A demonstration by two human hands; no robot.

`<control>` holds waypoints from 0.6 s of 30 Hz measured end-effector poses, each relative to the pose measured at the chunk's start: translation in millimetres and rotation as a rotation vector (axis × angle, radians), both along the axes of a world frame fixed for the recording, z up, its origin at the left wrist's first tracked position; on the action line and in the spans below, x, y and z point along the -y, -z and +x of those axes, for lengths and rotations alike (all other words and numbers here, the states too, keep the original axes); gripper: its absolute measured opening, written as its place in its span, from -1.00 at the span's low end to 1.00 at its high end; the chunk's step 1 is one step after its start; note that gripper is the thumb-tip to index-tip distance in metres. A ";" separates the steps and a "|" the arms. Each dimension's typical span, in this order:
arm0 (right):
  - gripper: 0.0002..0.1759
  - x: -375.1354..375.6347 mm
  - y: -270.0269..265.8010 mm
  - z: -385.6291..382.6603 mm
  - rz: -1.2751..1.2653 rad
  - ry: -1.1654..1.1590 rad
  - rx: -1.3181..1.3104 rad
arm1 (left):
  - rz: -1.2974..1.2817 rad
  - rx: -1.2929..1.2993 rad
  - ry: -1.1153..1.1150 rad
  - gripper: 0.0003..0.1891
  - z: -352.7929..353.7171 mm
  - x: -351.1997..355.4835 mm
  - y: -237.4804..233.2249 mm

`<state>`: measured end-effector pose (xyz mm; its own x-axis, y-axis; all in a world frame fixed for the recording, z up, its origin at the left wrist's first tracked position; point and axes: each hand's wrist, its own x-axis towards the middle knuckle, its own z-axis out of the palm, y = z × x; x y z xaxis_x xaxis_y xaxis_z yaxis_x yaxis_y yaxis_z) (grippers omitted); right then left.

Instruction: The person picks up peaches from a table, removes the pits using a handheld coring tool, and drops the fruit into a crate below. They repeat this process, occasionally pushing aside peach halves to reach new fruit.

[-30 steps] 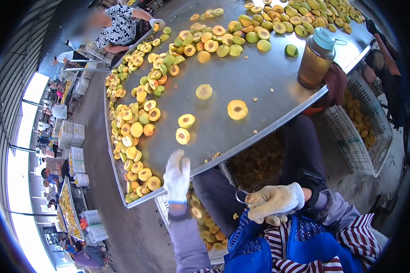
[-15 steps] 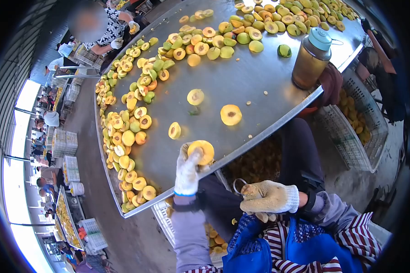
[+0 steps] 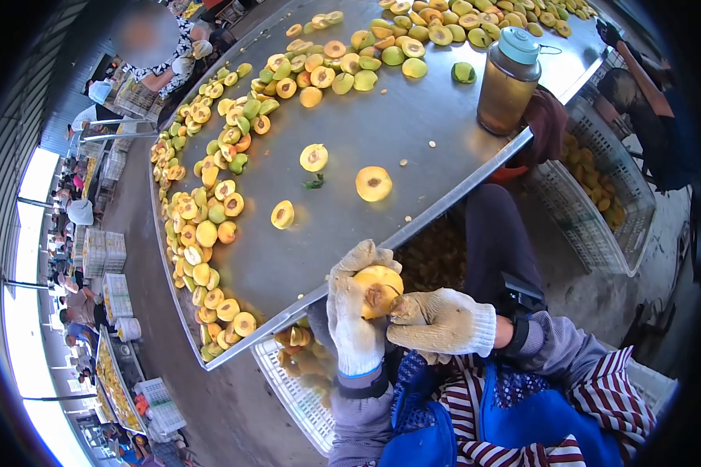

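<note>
Just past the six o'clock rim of the round steel sorting table [image 3: 331, 233], the white-gloved left hand [image 3: 353, 319] gripped a halved yellow peach [image 3: 375, 286] at its one o'clock. The gloved right hand [image 3: 444, 323], fisted shut, touched the fruit from four o'clock.

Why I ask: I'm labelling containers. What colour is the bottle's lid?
Light teal-blue lid on an amber bottle; head view.

Steel tabletop [image 3: 382, 124] slants ahead of your left grip [image 3: 356, 311]; grey concrete floor [image 3: 226, 405] left of it; white crates [image 3: 101, 249], bright daylight [image 3: 23, 311] far left.
</note>
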<state>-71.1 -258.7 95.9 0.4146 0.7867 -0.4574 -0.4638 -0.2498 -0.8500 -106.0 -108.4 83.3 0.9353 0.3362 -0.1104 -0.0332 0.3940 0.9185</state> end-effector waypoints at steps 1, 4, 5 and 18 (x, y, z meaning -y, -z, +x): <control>-0.65 1.0 -1.1 -1.1 -0.007 0.012 0.018 | 0.030 0.007 -0.007 -0.34 -2.3 4.3 -0.9; -0.67 1.6 1.8 -5.3 0.030 0.028 0.091 | 0.064 0.031 -0.086 -0.35 -5.2 15.4 -3.3; -0.66 2.5 -1.6 -4.3 0.021 -0.013 0.046 | 0.122 0.036 -0.108 -0.36 -5.8 19.1 -6.0; -0.60 22.7 61.5 -6.4 0.479 -0.367 -0.943 | 0.371 0.111 0.209 -0.61 -5.1 10.2 -35.3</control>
<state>-77.5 -281.4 34.4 -0.2310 0.9694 -0.0835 -0.9388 -0.2446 -0.2427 -111.2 -118.5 118.6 0.9867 0.1367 0.0876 -0.0947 0.0469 0.9944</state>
